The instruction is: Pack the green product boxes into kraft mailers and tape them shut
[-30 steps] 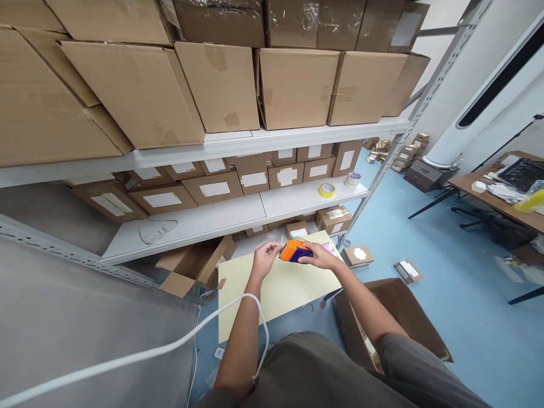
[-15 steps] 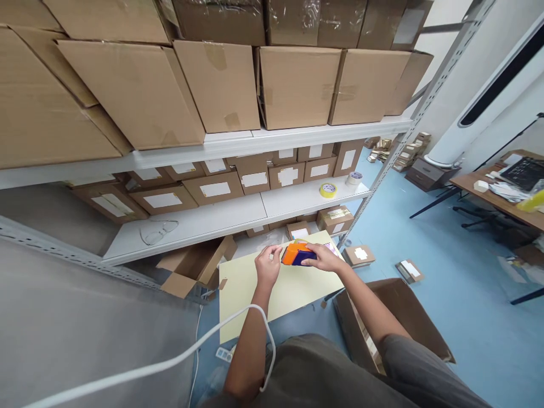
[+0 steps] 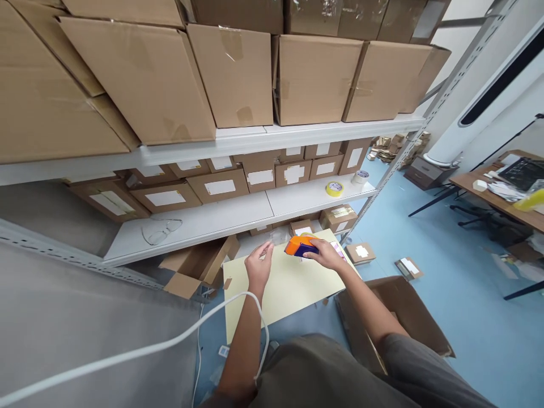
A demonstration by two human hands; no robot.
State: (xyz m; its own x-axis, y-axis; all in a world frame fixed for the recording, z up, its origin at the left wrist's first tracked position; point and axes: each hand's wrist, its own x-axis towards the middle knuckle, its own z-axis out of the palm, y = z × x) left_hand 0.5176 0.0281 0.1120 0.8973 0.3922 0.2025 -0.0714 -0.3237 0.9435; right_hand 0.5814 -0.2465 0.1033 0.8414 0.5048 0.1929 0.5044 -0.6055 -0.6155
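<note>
My right hand point(image 3: 325, 254) grips an orange and dark-blue tape dispenser point(image 3: 301, 246) above the pale yellow tabletop point(image 3: 293, 288). Part of a yellowish ring shows behind the dispenser. To its left, my left hand point(image 3: 259, 263) is raised with thumb and fingers pinched together. Whatever lies between those fingertips, if anything, is too small to make out. A visible gap separates the left hand from the dispenser.
Shelves hold several cardboard boxes point(image 3: 321, 79). Glasses point(image 3: 161, 231) and a yellow tape roll point(image 3: 334, 188) lie on the middle shelf. One open carton point(image 3: 199, 266) stands left of the table, another large carton point(image 3: 408, 317) at right. A white cable point(image 3: 140, 354) crosses the lower left.
My left hand has moved left, away from the dispenser, and the gap between them has widened. The dispenser has risen slightly in view, still in my right hand. The camera view has shifted a little.
</note>
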